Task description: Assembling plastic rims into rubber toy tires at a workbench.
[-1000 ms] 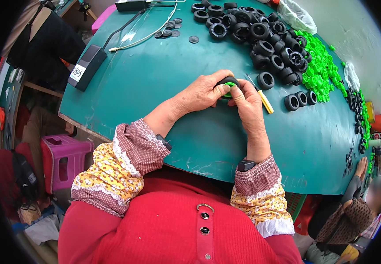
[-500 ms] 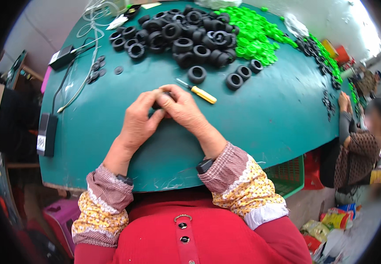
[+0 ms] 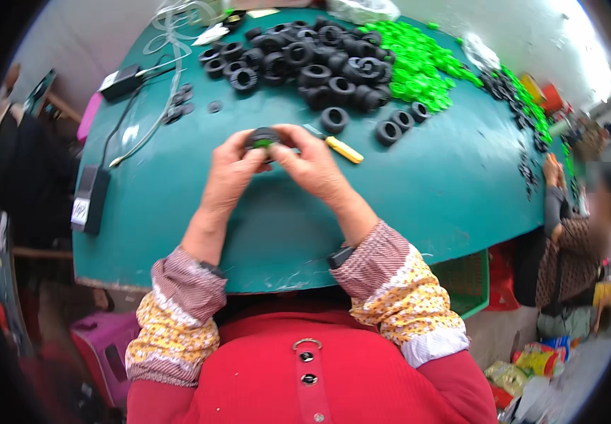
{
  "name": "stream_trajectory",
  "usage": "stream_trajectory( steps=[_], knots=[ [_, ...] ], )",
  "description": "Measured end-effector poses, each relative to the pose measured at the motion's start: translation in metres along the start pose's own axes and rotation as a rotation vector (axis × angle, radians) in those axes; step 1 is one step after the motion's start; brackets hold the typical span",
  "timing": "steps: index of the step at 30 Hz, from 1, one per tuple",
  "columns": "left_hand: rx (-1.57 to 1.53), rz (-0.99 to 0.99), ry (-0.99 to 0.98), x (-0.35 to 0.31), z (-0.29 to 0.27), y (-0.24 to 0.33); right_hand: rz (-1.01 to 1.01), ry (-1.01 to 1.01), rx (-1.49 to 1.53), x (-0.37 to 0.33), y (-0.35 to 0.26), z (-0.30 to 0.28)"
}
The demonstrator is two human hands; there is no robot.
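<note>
Between my two hands is a small black toy tyre [image 3: 262, 136] with a green wheel hub showing in its middle. My left hand [image 3: 233, 161] grips it from the left, thumb near the green hub. From the right my right hand [image 3: 310, 161] grips the same tyre, its thumb also by the hub. Just right of my right hand lies a screwdriver [image 3: 343, 150] with a yellow handle, its shaft partly behind my fingers. A loose black tyre [image 3: 334, 120] sits beyond it, and a short row of tyres [image 3: 402, 121] stands to the right.
A heap of black tyres [image 3: 305, 60] and a pile of bright green hubs [image 3: 415, 67] cover the table's far side. Black adapters [image 3: 91, 200] and cables lie at the left edge. Small dark discs [image 3: 178, 106] lie nearby. A co-worker [image 3: 574, 233] sits at the right.
The tyre has turned between my fingers, so its green hub now shows. My thumbs have shifted onto its near side. The whole view has moved slightly.
</note>
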State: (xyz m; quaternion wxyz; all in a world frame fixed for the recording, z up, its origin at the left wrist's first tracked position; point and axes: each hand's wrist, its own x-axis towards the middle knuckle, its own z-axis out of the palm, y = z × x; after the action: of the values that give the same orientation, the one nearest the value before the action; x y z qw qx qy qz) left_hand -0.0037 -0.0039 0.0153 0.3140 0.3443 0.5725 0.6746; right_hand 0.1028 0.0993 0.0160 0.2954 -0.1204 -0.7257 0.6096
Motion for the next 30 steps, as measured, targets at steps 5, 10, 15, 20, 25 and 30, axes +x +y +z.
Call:
stream_trajectory(
  steps=[5, 10, 15, 20, 25, 30],
  knots=[
    [-0.004, -0.064, -0.047, 0.001, 0.0, -0.002, 0.088, 0.092, 0.095, -0.003, 0.001, 0.006],
    [0.141, -0.136, -0.051, 0.003, -0.005, -0.007, 0.129, 0.046, 0.19, 0.0, 0.004, 0.008],
    [0.297, -0.024, -0.005, -0.001, -0.002, -0.005, 0.204, 0.01, 0.311, 0.004, 0.012, 0.01],
    [0.248, -0.192, -0.138, 0.003, -0.004, -0.006, 0.234, 0.015, 0.424, 0.0, 0.011, 0.008],
    [0.288, -0.133, -0.152, 0.003, -0.004, -0.005, 0.27, -0.004, 0.425, -0.001, 0.009, 0.008],
    [0.412, 0.002, -0.076, -0.002, 0.0, -0.004, 0.226, -0.017, 0.268, -0.003, 0.016, 0.006]
  ],
)
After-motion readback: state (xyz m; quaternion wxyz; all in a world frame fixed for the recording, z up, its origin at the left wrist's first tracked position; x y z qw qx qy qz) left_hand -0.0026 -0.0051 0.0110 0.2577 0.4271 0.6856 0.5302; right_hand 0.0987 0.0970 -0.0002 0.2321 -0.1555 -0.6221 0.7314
